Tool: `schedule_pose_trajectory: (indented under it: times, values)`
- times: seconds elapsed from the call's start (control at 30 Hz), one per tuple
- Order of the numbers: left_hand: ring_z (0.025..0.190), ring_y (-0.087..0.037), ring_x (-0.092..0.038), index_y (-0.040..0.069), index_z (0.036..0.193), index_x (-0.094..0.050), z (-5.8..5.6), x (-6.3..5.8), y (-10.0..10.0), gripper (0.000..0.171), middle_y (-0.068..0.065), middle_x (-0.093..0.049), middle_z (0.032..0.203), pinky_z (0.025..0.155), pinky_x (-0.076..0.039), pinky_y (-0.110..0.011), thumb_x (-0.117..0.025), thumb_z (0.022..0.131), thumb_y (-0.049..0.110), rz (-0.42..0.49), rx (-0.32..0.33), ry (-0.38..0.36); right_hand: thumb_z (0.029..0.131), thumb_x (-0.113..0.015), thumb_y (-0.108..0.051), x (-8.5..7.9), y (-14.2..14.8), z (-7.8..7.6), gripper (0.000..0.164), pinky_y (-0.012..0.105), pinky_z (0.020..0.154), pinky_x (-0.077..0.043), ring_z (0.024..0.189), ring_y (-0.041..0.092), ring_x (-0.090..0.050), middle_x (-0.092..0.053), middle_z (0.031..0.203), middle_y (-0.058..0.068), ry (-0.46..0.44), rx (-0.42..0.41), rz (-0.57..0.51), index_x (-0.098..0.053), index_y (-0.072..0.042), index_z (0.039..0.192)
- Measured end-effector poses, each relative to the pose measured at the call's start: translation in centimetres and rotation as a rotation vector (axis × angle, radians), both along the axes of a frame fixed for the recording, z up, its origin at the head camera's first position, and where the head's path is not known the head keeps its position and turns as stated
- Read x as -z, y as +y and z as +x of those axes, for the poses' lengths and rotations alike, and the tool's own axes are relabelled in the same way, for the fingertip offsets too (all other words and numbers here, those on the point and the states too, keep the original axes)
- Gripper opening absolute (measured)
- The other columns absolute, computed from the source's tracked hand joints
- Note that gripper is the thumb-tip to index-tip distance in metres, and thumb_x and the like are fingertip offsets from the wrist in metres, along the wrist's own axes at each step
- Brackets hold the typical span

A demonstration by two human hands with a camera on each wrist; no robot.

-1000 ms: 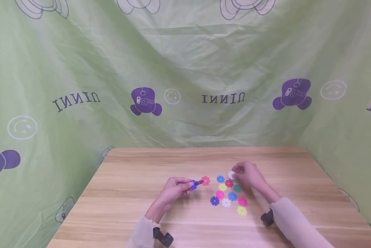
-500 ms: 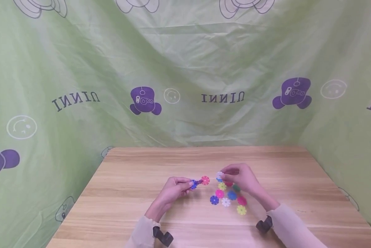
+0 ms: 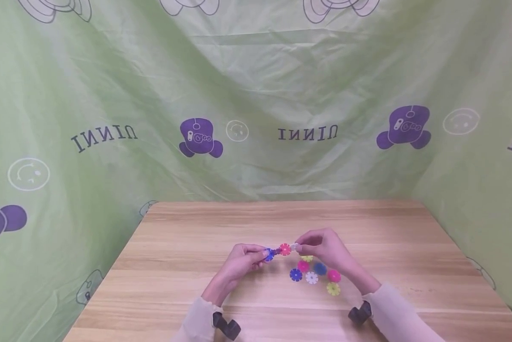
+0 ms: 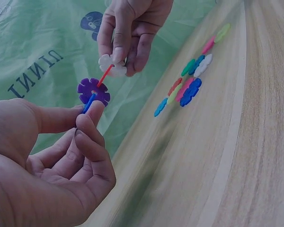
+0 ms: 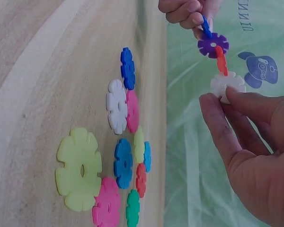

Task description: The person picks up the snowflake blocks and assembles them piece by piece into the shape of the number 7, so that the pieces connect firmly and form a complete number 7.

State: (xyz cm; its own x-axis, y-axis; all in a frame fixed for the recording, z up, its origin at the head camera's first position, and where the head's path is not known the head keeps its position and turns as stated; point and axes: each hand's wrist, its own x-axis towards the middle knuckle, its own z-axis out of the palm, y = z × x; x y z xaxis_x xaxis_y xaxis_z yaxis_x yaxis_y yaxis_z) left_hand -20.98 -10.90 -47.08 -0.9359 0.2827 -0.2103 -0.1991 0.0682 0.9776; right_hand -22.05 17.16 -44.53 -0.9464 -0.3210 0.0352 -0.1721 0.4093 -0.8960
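Observation:
My left hand (image 3: pixel 239 262) pinches the blue notched plastic disc (image 3: pixel 269 255) at the near end of a short chain. Joined to that blue disc is a purple disc (image 4: pixel 89 91), and beyond it a red disc (image 3: pixel 284 249). Between thumb and fingertips, my right hand (image 3: pixel 326 248) pinches a white disc (image 5: pixel 227 86), its edge touching the red disc's edge. Whether their slots interlock, I cannot tell. Both hands hold these pieces above the table.
Loose flower-shaped discs lie on the wooden table (image 3: pixel 187 294) below and right of the hands, among them dark blue (image 3: pixel 296 275), white (image 3: pixel 312 278) and yellow (image 3: pixel 333 289). A green printed cloth (image 3: pixel 256 85) hangs behind the table.
My right hand has carried the white disc leftward from above the loose pieces to the red disc at the chain's end. My left hand has stayed nearly still.

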Motion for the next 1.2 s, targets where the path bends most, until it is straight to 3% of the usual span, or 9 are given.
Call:
schedule_pose_trajectory:
  times: [0.17,0.43,0.77,0.97,1.2]
  values:
    - [0.075,-0.008,-0.064,-0.005,0.117,-0.074,0.0,0.1,0.3,0.027,0.001,-0.077,0.088,0.071,-0.056,-0.02,-0.074,0.096,0.013,-0.001,-0.022,-0.008,0.091,-0.083,-0.025,-0.1,-0.3,0.1,0.015,0.027,0.083,-0.062,0.096,0.015,-0.077,-0.082,0.101,0.002,0.01,0.02,0.024,-0.082,-0.017,0.104]
    - [0.073,-0.007,-0.063,-0.006,0.115,-0.074,0.0,0.4,0.6,0.025,0.002,-0.078,0.085,0.068,-0.055,-0.019,-0.074,0.095,0.01,-0.011,-0.058,0.001,0.092,-0.082,-0.022,0.0,-0.6,0.1,0.018,0.04,0.085,-0.064,0.095,0.017,-0.076,-0.082,0.102,0.007,0.031,0.001,0.019,-0.081,-0.011,0.106]
    - [0.073,-0.008,-0.067,-0.008,0.113,-0.074,0.1,0.1,0.3,0.025,0.0,-0.078,0.083,0.066,-0.054,-0.019,-0.075,0.094,0.007,-0.048,-0.117,0.034,0.091,-0.08,-0.012,1.0,-1.6,0.1,0.008,0.03,0.079,-0.065,0.089,0.018,-0.078,-0.082,0.098,0.009,0.058,-0.031,0.028,-0.081,-0.009,0.099]
    - [0.073,-0.007,-0.065,-0.007,0.114,-0.074,-0.2,0.3,0.0,0.025,0.003,-0.077,0.083,0.067,-0.053,-0.018,-0.074,0.095,0.01,-0.041,-0.091,0.027,0.089,-0.084,-0.019,1.2,-1.6,0.0,0.012,0.032,0.082,-0.064,0.091,0.016,-0.077,-0.082,0.097,0.004,0.022,0.035,0.028,-0.082,-0.013,0.099]
    - [0.075,-0.008,-0.063,-0.005,0.116,-0.074,0.0,0.5,-0.4,0.027,0.003,-0.079,0.086,0.068,-0.054,-0.019,-0.075,0.095,0.013,-0.032,-0.056,0.024,0.09,-0.084,-0.031,0.7,-0.4,-0.5,0.029,0.032,0.087,-0.064,0.101,0.02,-0.078,-0.082,0.108,0.005,0.032,0.002,0.063,-0.08,-0.012,0.111]
